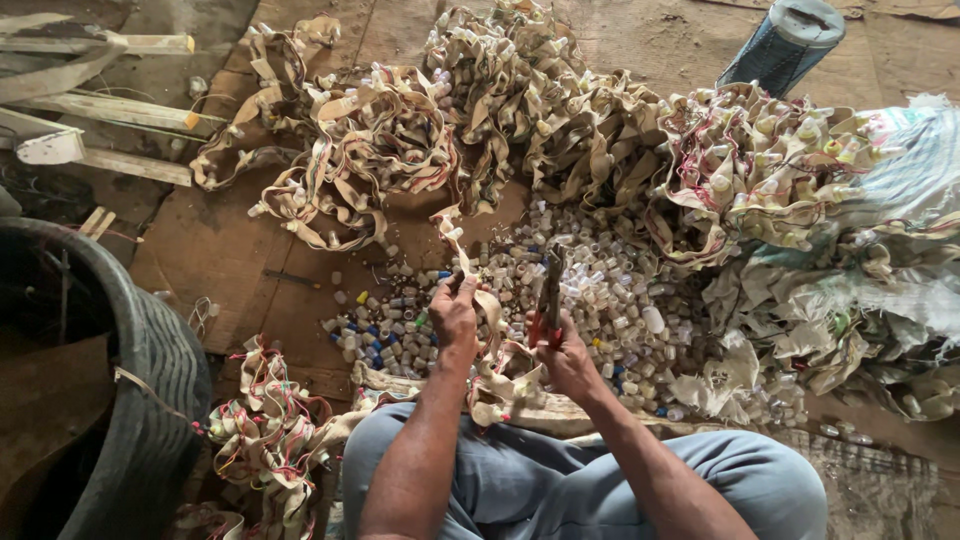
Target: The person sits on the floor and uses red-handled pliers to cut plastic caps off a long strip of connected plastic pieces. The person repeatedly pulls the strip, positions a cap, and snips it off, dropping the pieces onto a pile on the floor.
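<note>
**Strip and Pliers Over a Heap of Small Caps**

The ground is covered with flattened brown cardboard (210,250), dusty and creased, with loose wooden slats (110,110) lying at 10 o'clock. At 8 o'clock sits the curved rim of a dark rubber tub (150,370). At 1 o'clock stands a blue mesh-wrapped cylinder with a grey cap (785,40). Across the top, from 11 to 2 o'clock, lie tangled piles of beige fabric strips (520,110) studded with small plastic fittings; more of them, laced with red and green wires (260,420), sit at 7 o'clock. At 3 o'clock lies a crumpled woven sack (900,180).

In the middle, just beyond the hands, spreads a heap of small loose plastic caps (610,300), mostly whitish, with some blue and yellow ones toward 9 o'clock.

The person sits with knees spread in grey-blue trousers (520,480). The left hand (455,315) is closed, pinching one beige strip (462,255) that runs up toward 12 o'clock and loops down between the hands. The right hand (562,350) is closed around the red handles of a pair of pliers (550,295), whose dark nose points up toward 12 o'clock, just beside the strip. Whether the nose touches the strip cannot be told.
</note>
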